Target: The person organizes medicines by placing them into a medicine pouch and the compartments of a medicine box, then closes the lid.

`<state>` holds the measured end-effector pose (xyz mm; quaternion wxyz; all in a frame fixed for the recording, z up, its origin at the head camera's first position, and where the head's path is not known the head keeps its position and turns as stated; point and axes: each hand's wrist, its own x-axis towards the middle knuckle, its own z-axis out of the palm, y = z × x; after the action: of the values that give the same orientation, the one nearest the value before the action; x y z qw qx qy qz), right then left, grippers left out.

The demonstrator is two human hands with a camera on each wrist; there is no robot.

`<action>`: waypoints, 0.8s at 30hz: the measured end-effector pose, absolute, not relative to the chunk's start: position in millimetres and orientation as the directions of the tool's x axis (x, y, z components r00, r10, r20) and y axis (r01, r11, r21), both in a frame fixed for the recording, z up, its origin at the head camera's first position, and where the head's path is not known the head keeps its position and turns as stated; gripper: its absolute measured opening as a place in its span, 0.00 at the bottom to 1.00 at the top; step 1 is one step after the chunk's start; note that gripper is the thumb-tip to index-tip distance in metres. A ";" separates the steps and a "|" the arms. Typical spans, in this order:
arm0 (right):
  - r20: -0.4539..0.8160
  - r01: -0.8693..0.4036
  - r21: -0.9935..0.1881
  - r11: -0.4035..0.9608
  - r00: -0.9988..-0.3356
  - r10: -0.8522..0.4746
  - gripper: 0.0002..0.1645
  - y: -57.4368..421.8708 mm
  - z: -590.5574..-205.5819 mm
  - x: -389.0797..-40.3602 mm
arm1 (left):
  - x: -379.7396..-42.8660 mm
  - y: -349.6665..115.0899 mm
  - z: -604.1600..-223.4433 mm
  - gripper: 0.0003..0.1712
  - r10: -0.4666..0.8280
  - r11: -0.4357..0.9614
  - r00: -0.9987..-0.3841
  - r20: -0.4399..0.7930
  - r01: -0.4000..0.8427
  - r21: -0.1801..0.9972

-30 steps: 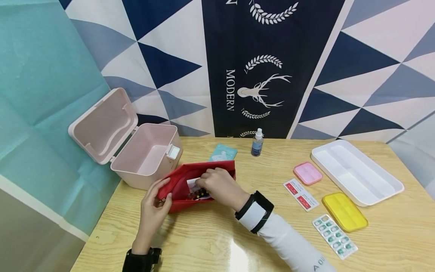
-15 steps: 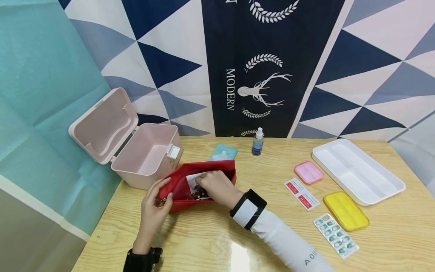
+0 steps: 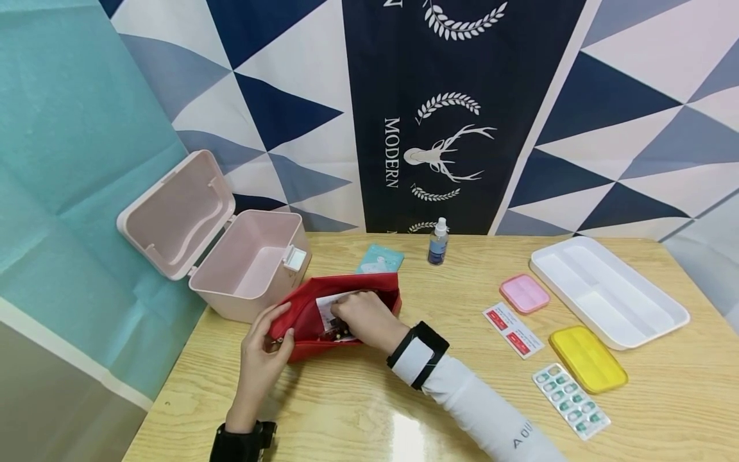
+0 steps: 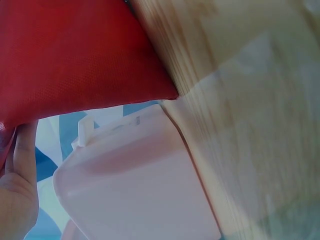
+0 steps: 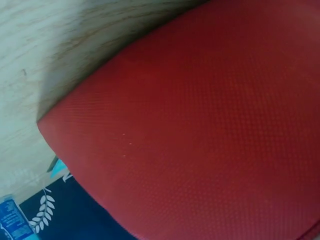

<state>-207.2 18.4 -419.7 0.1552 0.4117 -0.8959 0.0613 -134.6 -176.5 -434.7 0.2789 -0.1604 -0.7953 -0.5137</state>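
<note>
A red zippered pouch (image 3: 308,350) stands with its mouth spread wide in the head view. My left hand (image 3: 261,353) grips its left end, thumb at the near side and fingers on the far side. Reaching into the mouth from the right is my right hand (image 3: 369,319), fingers bent beside a white printed packet (image 3: 324,308) with small dark and yellow bits by it. Its fingertips are hidden, so I cannot tell whether they pinch anything. In both wrist views the pouch's outer wall (image 5: 190,115) fills much of the picture; the left hand (image 4: 20,192) shows at the edge.
Behind the pouch are a pink lidded box (image 3: 225,305), lid raised, a teal packet (image 3: 381,258) and a small spray bottle (image 3: 437,244). To the right lie a white divided tray (image 3: 646,333), pink case (image 3: 524,293), yellow case (image 3: 589,359), red-white strip (image 3: 514,330) and capsule blister (image 3: 571,401).
My right hand has shifted slightly left and deeper into the pouch, its wrist strap moving left, and more of the white packet's top edge shows. The left hand keeps its grip in place.
</note>
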 end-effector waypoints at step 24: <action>0.489 -0.692 -0.180 0.699 -0.679 -0.547 0.06 76.8 -381.5 -187.1 | -130.4 -173.8 -426.4 0.25 -0.056 0.403 -0.806 0.590 0.522 0.751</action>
<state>-187.1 76.8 -381.5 0.2037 0.3446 -0.8989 0.1783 -130.4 -173.8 -426.4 0.2746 -0.1474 -0.7914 -0.5259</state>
